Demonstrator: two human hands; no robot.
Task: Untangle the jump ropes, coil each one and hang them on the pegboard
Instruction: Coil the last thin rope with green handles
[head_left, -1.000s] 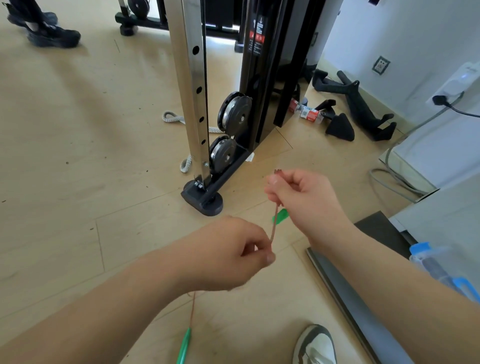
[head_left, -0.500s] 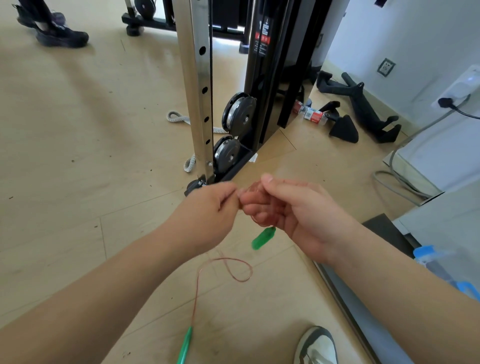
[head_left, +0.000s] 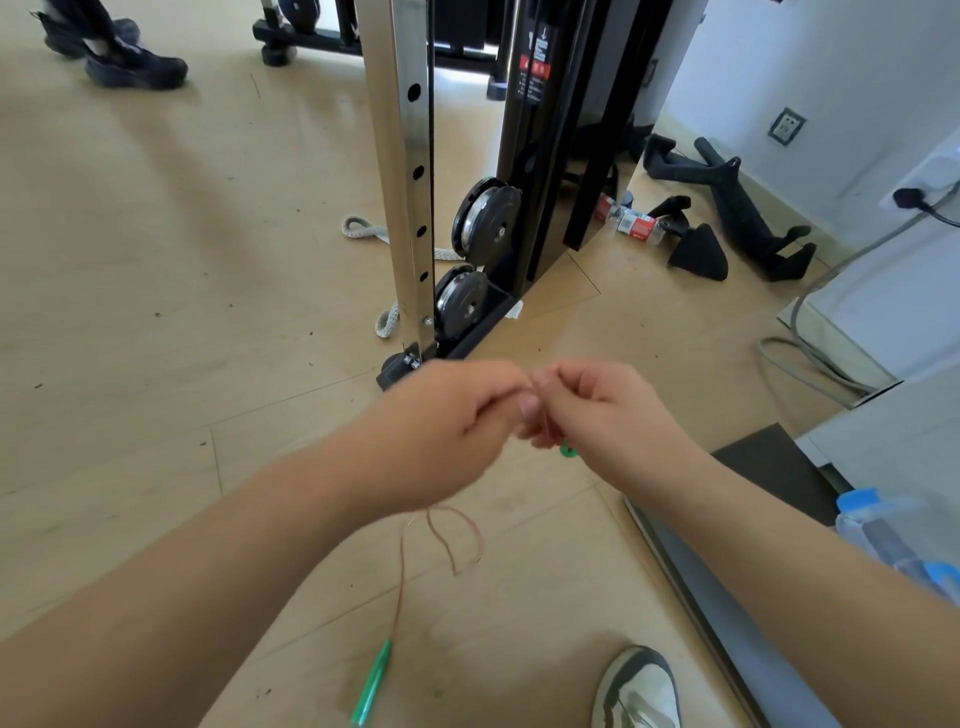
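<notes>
Fingers of the left hand (head_left: 452, 426) and right hand (head_left: 597, 415) pinched the thin jump rope (head_left: 402, 571) together, likely gathering a coil; slack and a green handle (head_left: 371, 686) dangled below the left hand.

Below the left hand (head_left: 447, 431) a thin, smooth reddish cord (head_left: 402, 571) ends in a glossy green plastic handle (head_left: 371, 686). The floor (head_left: 156, 312) beneath is pale wood plank, softly sheened. Beyond the right hand (head_left: 608, 415) stand a polished metal post (head_left: 405, 208), 2 black pulleys (head_left: 488, 221) with shiny metal faces, and a coarse woven rope (head_left: 363, 228). To its right, a clear plastic bottle (head_left: 883, 540).
</notes>
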